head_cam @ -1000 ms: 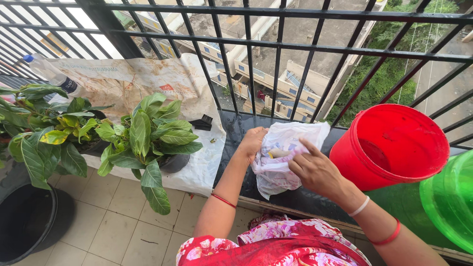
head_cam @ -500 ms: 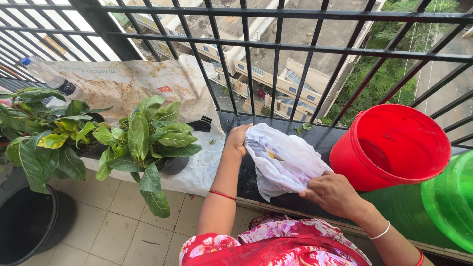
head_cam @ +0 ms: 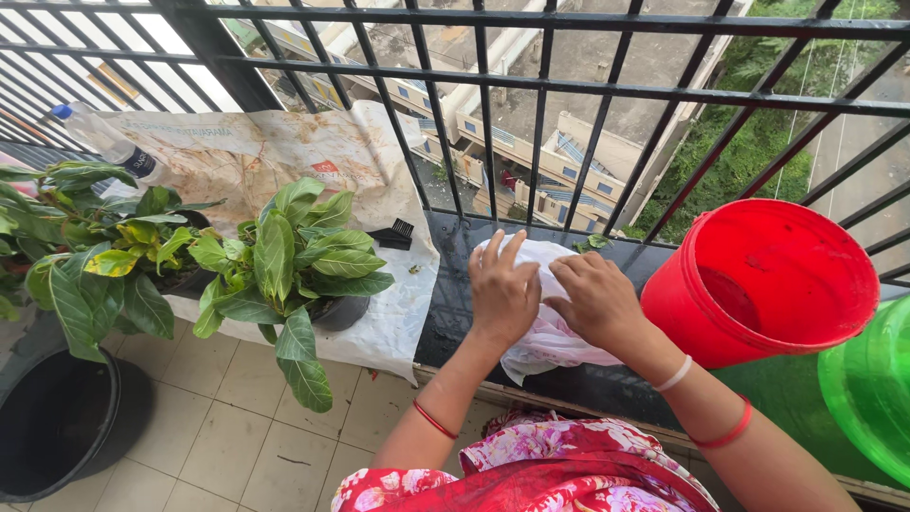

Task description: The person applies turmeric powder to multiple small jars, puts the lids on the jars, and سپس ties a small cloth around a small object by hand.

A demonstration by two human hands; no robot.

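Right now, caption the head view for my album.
Both hands, left hand and right hand, press a white plastic bag flat on the dark ledge beside a red bucket.

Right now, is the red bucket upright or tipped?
Tipped. The red bucket lies on the dark ledge with its open mouth facing the camera; its inside wall and bottom show. No contents visible.

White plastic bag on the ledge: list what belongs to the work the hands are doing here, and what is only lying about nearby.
In hand:
- white plastic bag, pressed flat on the dark ledge
- left hand
- right hand

Lying about:
- red bucket
- green bucket
- potted plants
- printed sheet
- plastic bottle
- small black comb
- black pot
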